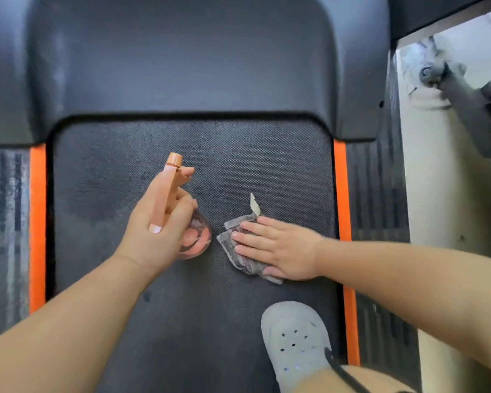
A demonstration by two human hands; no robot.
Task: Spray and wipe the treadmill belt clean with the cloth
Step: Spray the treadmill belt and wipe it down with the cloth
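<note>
Pressing my right hand (278, 248) flat and wide on the grey cloth (240, 252) mid treadmill belt (153, 321), I judge this the wiping step; my left hand (156, 234) grips the spray bottle (182, 222) just beside it. Next I should sweep the cloth across the damp-looking patches ahead

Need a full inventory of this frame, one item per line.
treadmill belt: 1, black, centre, under both hands
motor cover: 1, dark grey, top, ahead of the belt
orange side strips: 2, orange, along the belt's left and right edges
spray bottle: 1, orange head with clear body, above the belt, left of the cloth
cloth: 1, grey with a pale tag, flat on the belt
shoe: 1, pale grey with holes, on the belt, bottom right
left hand: wrapped around the spray bottle
right hand: flat, pressing the cloth
</note>
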